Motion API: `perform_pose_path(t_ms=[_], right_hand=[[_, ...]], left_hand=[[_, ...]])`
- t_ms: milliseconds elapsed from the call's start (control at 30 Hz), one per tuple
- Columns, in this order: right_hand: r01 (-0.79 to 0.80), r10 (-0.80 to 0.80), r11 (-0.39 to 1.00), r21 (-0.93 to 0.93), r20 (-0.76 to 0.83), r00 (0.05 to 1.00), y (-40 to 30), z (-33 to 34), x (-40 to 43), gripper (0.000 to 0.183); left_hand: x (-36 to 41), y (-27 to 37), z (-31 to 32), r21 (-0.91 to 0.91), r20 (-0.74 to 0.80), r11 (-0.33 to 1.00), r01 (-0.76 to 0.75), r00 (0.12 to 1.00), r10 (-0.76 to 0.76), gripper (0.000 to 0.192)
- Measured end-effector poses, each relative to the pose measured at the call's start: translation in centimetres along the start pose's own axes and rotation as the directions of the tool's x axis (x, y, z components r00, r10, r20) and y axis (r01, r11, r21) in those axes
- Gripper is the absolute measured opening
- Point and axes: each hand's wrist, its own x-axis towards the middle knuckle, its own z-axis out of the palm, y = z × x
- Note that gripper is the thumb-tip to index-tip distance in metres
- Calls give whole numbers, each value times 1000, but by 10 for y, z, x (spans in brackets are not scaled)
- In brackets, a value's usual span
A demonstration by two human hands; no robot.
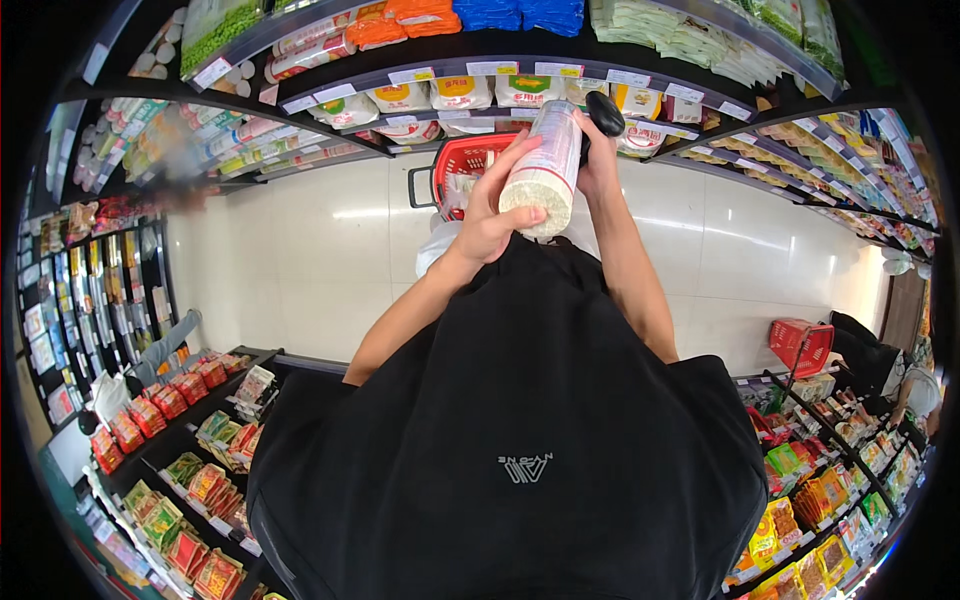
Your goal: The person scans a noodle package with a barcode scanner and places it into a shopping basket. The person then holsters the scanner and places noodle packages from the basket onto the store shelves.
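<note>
A cylindrical pack of dried noodles [541,161] in printed clear wrap is tilted between both hands, its pale cut end facing me. My left hand [491,202] wraps around its left side, the thumb lying across the lower end. On the pack's upper right side is my right hand [596,154], with its fingertips against the wrap. A black rounded object [604,114] shows right beside my right hand; whether the hand holds it, I cannot tell. Beyond and below the pack is a red plastic shopping basket [442,166] with a black handle and bagged goods inside.
Ahead stand supermarket shelves [517,69] with bagged flour, noodle packs and price tags. Pale floor tiles [330,247] run to both sides. Shelves with packaged food [187,480] stand behind. Another red basket [801,346] is at the right, near other people; a person's sleeve [169,337] shows at left.
</note>
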Motion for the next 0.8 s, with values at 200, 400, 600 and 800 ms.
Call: perform_pose_path(t_ms=[200,400,600,800], right_hand=[[41,-45,997,-62,-60,997,16,-18,1,23],[-56,54,998,-2,-179,982,47,-41,-9,31],[-82,161,945,316,-233,959,114,-83,-16,36],[-45,249,893,449,-409,878,161,-117,-25,37]], left_hand=[[0,-1,-4,28,-3,999,38,999,-38,89],[-2,-16,-31,57,-94,978,201,976,-195,96],[0,-38,-47,134,-160,891,435,896,-413,92],[9,-68,-72,194,-144,790,581,814,-563,90]])
